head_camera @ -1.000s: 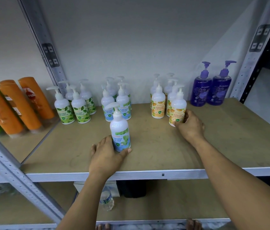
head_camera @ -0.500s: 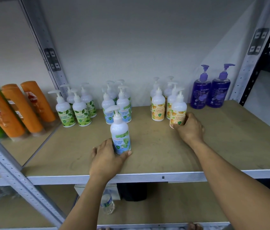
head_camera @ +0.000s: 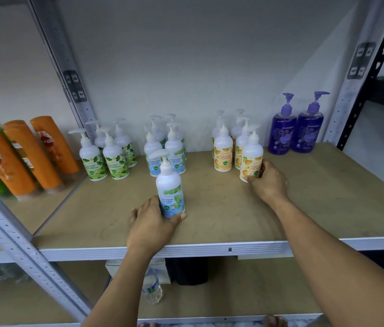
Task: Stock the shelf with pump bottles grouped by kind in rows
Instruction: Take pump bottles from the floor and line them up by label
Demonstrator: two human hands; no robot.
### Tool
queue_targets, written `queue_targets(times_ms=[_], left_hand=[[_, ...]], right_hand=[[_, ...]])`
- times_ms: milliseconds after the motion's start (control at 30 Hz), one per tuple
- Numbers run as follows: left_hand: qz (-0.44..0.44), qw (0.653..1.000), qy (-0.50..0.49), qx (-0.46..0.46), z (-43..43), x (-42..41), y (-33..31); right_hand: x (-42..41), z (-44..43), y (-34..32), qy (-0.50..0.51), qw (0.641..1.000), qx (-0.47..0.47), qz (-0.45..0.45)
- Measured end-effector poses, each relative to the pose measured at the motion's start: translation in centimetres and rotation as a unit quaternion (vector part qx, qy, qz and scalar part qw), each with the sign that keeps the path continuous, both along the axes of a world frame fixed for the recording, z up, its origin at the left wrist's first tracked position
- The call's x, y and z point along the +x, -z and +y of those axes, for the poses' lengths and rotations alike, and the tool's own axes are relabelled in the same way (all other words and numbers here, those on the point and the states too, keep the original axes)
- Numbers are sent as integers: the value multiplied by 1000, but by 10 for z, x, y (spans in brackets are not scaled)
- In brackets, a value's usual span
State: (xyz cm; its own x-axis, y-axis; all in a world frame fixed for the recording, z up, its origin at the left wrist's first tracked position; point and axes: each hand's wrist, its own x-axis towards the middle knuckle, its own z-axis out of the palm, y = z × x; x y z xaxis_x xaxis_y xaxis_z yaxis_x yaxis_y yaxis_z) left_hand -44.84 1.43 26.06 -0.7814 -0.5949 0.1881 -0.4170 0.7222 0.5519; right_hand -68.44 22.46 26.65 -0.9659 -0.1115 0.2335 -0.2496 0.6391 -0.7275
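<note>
The left hand grips the mint bottle at its base (likely steadier for sliding), upright on the shelf before its row; the right hand clasps the orange bottle heading its row.

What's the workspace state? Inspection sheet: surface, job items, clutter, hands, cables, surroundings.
surface: wooden shelf board on a metal frame.
job's things: green-leaf bottles, mint bottles, orange-label bottles and two purple bottles grouped at the back; the front mint bottle stands apart.
clutter: nothing seen.
hands: left hand grips the front mint bottle; right hand grips the frontmost orange-label bottle.
cables: nothing seen.
surroundings: orange shampoo bottles in the left bay; water bottle on the lower shelf.
</note>
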Motion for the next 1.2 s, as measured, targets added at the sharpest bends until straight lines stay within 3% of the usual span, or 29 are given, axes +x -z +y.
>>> queue_targets(times_ms=[1033, 1200], left_hand=[[6, 1000, 0, 0, 1, 0, 0], [61, 996, -9, 59, 4, 2, -1]], right_hand=[[-1, 0, 3, 0, 1000, 25, 10], [-3, 3, 5, -13, 1000, 3, 16]])
